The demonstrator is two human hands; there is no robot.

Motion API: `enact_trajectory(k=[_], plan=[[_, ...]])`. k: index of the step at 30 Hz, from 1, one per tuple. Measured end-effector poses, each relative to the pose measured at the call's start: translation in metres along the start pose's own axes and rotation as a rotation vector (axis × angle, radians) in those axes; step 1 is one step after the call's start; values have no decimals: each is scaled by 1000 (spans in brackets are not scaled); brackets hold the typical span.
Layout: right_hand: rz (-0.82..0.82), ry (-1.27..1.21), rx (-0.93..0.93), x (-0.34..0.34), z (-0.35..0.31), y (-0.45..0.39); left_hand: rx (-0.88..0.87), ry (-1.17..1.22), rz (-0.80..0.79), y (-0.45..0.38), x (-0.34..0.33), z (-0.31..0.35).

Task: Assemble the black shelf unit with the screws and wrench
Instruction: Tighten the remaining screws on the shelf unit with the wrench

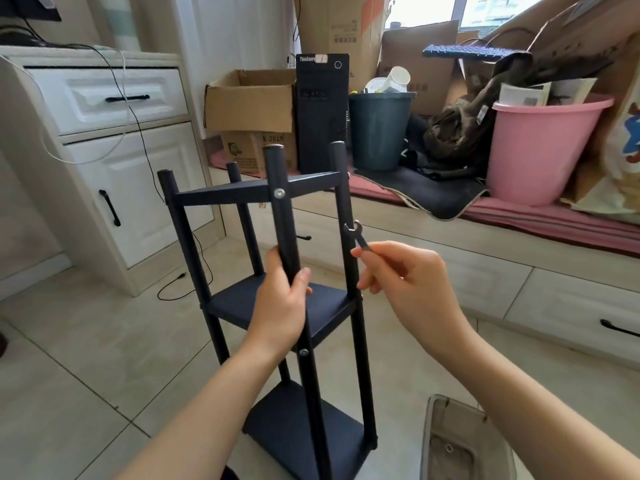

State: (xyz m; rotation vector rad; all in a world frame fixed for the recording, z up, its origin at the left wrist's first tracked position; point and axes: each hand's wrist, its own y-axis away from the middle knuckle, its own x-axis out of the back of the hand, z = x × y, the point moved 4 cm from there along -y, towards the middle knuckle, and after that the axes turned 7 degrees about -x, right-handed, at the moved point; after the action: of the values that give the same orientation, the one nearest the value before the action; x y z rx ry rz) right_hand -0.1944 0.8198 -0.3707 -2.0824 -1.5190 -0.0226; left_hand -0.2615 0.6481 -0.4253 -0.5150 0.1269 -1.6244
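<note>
Left hand point(280, 306) gripping black shelf unit point(277, 306) front post, right hand point(408, 271) pinching wrench point(358, 235), far pink bucket point(540, 150) holding papers, dark bin point(379, 129) holding cups.

Two bare forearms enter from the bottom edge of the frame, one at the lower left and one at the lower right. No sleeve covers them up to the frame edge. The left hand point(280, 306) and the right hand point(412, 282) wear no glove, ring, or watch. The fingernails that show are short and unpainted.
</note>
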Motion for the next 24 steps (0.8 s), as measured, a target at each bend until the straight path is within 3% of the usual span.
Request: enact_trajectory(k=[6,17,24], plan=[[-41,-30,-109,-11,16,-5,-34,69,-66,-5,-3,-4],[43,97,-108,0,24,-11,-22,238,-143,13,-18,11],[60,21,-136,-18,23,-16,25,395,-127,11,-10,17]])
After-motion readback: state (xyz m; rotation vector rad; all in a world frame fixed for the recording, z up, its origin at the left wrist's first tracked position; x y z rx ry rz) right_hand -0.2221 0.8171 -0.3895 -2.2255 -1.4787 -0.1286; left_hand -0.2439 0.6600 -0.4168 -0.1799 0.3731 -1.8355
